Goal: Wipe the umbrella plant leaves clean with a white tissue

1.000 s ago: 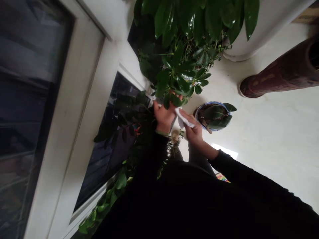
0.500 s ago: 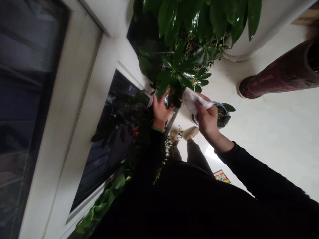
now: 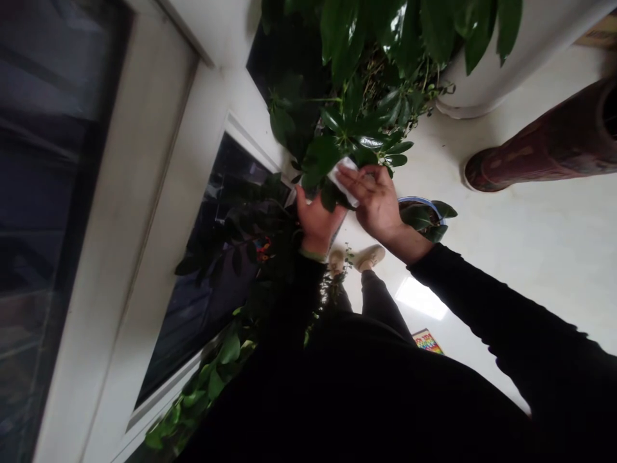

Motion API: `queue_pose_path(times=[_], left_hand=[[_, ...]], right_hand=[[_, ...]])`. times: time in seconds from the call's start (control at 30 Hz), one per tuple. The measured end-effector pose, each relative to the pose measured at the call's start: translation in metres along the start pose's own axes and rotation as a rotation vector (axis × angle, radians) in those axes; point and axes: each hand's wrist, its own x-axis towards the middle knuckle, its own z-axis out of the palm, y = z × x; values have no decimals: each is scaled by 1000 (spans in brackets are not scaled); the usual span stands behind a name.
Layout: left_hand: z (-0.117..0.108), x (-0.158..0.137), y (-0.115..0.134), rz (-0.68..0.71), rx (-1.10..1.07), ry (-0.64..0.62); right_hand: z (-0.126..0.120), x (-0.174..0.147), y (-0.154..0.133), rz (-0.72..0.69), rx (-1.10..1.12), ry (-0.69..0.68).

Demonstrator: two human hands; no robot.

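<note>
The scene is dim, and the black sleeves below the hands (image 3: 347, 206) lose all detail in shadow. Right of the hands the pale floor (image 3: 530, 238) is brighter, with one glare patch (image 3: 421, 299). Glossy leaves (image 3: 400, 19) above them reflect light, and the window frame (image 3: 110, 212) on the left looks soft and stretched.
</note>
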Motion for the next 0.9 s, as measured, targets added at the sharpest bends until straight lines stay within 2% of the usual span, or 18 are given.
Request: queue_pose_path(times=[0.1, 0.17, 0.33, 0.47, 0.63, 0.73, 0.8, 0.9], left_hand=[[-6, 3, -1, 30, -43, -202], [-10, 7, -2, 25, -54, -246], [-14, 12, -2, 12, -29, -250], [-8, 5, 4, 42, 31, -206], [-2, 1, 12, 69, -28, -266], [-10, 5, 13, 78, -55, -275], [-17, 7, 12, 60, -60, -260], [-21, 5, 12, 29, -62, -257]], right_hand=[[-7, -20, -6, 32, 20, 54], [-9, -31, -9, 66, 57, 63], [-3, -52, -11, 69, 55, 138], [4, -65, -10, 55, 76, 181], [-1, -84, -13, 202, 190, 166], [-14, -86, -23, 289, 187, 250], [-21, -75, -32, 242, 165, 305], [-21, -43, -39, 52, 116, 285]])
